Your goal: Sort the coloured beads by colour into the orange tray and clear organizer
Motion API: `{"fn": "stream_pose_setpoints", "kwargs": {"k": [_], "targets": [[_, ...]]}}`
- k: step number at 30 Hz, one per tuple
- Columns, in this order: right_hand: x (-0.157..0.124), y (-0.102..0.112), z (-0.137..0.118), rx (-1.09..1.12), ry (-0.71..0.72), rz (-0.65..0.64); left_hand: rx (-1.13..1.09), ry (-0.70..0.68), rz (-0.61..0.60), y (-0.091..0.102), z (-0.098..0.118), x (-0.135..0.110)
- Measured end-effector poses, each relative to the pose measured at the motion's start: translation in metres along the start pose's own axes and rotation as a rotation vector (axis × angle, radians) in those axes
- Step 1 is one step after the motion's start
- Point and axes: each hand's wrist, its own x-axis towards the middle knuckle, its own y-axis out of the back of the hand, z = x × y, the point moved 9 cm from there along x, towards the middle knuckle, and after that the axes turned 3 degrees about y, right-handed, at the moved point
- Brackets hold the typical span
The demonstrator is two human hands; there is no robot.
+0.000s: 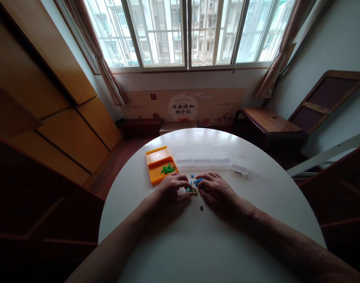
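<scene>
Evidently the left hand [173, 188] and right hand [217, 190] curl, half open, about the loose bits so that such small pieces don't stray; whether either pinches one, I can't tell. They lie mid-worktop [168, 251], between the fingertips: blue bits [199, 182] farther off, yellowish bits [194, 192] nearer, all tiny and jumbled. One dark bit [201, 208] sits apart. The orange tray [155, 176] probably keeps the green bits [168, 169] separate.
</scene>
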Motion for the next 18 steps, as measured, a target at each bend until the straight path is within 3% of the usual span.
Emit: {"fn": "stream_pose_setpoints", "kwargs": {"k": [12,18], "targets": [[0.001,0.012,-0.004,0.045,0.104,0.083,0.001,-0.004,0.111,0.008,0.015,0.009],[0.0,0.015,-0.007,0.041,0.136,0.119,-0.153,0.018,0.102,0.001,0.014,0.01]]}}
